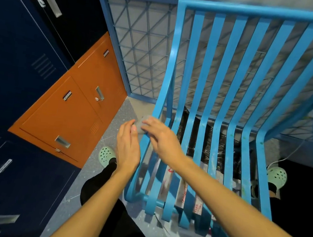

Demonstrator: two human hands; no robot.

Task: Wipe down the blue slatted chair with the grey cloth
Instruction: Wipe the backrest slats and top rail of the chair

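A sky-blue slatted metal chair (pixel 210 85), its seat slats flecked with pale and green marks, with a grey cloth (pixel 140 125) at its left edge. Left of the chair stand an orange metal cabinet (pixel 71 108) and navy-blue steel lockers (pixel 11 63). Behind the chair is a blue-framed wire mesh panel (pixel 140 48) in a triangle lattice. Around the chair lies speckled grey floor (pixel 121 114), with mint-green perforated clogs (pixel 105 155) either side.

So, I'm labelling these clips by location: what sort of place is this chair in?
Probably a locker or changing area: navy metal lockers and orange lockers with handles line the left, and a blue wire-mesh partition stands behind the blue slatted chair.
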